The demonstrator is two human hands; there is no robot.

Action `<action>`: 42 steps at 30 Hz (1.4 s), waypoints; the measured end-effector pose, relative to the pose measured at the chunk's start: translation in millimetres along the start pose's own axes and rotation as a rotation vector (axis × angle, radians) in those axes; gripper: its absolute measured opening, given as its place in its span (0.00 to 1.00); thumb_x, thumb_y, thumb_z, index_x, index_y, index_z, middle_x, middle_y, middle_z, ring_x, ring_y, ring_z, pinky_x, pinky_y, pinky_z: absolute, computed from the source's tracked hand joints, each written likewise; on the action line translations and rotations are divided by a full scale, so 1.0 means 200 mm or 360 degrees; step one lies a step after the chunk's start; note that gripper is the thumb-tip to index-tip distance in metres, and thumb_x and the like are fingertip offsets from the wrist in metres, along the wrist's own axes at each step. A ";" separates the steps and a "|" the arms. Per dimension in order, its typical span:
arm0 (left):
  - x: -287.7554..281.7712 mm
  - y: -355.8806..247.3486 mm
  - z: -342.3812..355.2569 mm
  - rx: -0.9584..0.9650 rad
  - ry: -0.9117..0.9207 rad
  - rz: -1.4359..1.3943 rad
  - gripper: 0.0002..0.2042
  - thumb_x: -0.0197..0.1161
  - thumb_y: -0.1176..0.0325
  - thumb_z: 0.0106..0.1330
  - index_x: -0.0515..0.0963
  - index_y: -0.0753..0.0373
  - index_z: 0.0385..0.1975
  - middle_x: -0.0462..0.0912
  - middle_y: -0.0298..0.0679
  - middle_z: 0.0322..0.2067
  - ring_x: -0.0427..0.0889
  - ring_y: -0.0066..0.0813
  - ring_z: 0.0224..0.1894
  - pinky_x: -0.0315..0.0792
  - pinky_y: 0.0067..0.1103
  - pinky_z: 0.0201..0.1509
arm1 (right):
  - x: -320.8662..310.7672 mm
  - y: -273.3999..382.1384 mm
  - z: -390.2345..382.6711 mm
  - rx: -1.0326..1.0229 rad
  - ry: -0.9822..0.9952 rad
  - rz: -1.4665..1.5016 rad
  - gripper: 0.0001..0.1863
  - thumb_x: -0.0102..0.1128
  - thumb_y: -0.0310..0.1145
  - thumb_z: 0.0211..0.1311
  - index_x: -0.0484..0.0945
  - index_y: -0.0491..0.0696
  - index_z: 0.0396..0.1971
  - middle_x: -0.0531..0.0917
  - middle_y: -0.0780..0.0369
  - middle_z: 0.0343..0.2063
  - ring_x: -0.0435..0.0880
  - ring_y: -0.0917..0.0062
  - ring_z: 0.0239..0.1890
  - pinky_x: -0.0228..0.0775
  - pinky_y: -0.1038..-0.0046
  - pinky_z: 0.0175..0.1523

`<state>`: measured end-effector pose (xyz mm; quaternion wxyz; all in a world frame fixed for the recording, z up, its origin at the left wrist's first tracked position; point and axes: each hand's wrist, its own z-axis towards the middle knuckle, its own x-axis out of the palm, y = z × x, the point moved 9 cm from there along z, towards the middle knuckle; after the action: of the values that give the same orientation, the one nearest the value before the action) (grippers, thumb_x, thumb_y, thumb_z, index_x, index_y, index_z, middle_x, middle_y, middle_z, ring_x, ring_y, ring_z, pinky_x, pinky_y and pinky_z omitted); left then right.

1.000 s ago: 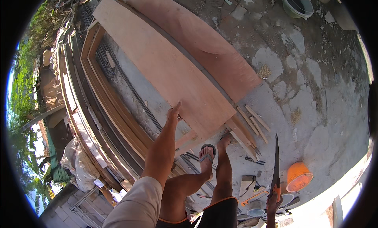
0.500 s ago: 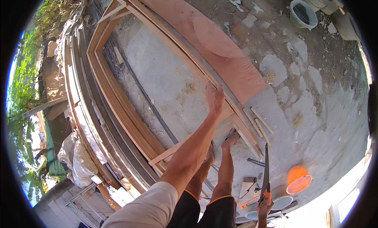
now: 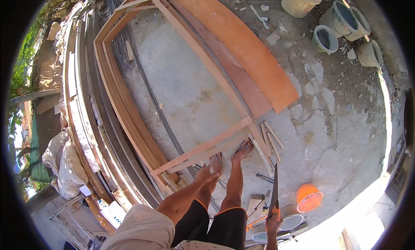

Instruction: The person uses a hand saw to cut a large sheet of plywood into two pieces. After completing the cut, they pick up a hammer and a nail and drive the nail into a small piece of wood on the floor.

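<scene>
My right hand (image 3: 273, 223) grips the orange handle of a handsaw (image 3: 275, 189), its dark blade pointing away from me. My left hand (image 3: 210, 172) hangs low in front of my left leg, off the wooden frame, with its fingers loosely apart and nothing visible in it. The long wooden frame (image 3: 201, 51) lies on the ground, its near crosspiece (image 3: 203, 145) passing just beyond my feet. To its right, an orange-brown thin sheet (image 3: 242, 38) overlaps a pinkish sheet (image 3: 246, 88).
Short wood strips (image 3: 271, 137) lie by the frame's near right corner. An orange bucket (image 3: 309, 198) and tools stand near my right hand. Pale buckets (image 3: 325, 39) are at far right. Stacked boards (image 3: 86, 98) and a white sack (image 3: 69, 163) line the left; dark rods (image 3: 151, 98) run inside the frame.
My left hand has let go of the frame's right side and drawn back toward my leg. The sheet right of the frame now shows an orange-brown face over pinkish. The saw stays in my right hand.
</scene>
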<state>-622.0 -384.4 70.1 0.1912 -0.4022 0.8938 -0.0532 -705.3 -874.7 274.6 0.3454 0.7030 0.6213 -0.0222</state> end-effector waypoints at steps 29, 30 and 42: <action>0.62 0.55 -2.39 -0.0675 -0.0231 -0.1833 0.36 0.59 0.36 0.74 0.82 0.70 0.60 0.87 0.54 0.50 0.85 0.40 0.55 0.76 0.34 0.63 | 0.15 0.83 -0.39 0.0272 0.0772 -0.1484 0.19 0.53 0.48 0.68 0.74 0.47 0.24 0.74 0.62 0.14 0.73 0.72 0.12 0.65 0.66 0.19; 0.64 0.51 -2.38 -0.0665 -0.0218 -0.1845 0.36 0.60 0.37 0.74 0.82 0.70 0.60 0.87 0.55 0.51 0.86 0.42 0.56 0.76 0.35 0.62 | 0.16 0.89 -0.32 0.0124 0.0827 -0.1561 0.20 0.52 0.48 0.68 0.74 0.46 0.24 0.74 0.61 0.14 0.73 0.72 0.12 0.65 0.66 0.18; 1.02 0.34 -2.77 -0.0596 -0.1266 -0.1813 0.21 0.68 0.56 0.70 0.85 0.66 0.55 0.84 0.55 0.59 0.83 0.53 0.61 0.74 0.37 0.68 | 0.26 1.03 -0.39 -0.0095 0.0968 -0.2281 0.23 0.55 0.49 0.70 0.73 0.47 0.19 0.71 0.63 0.09 0.71 0.73 0.09 0.64 0.66 0.15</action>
<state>-1005.4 -522.0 502.1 0.3725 -0.8210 0.4019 0.1600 -541.3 -787.5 403.9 0.0802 0.0956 0.9917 -0.0295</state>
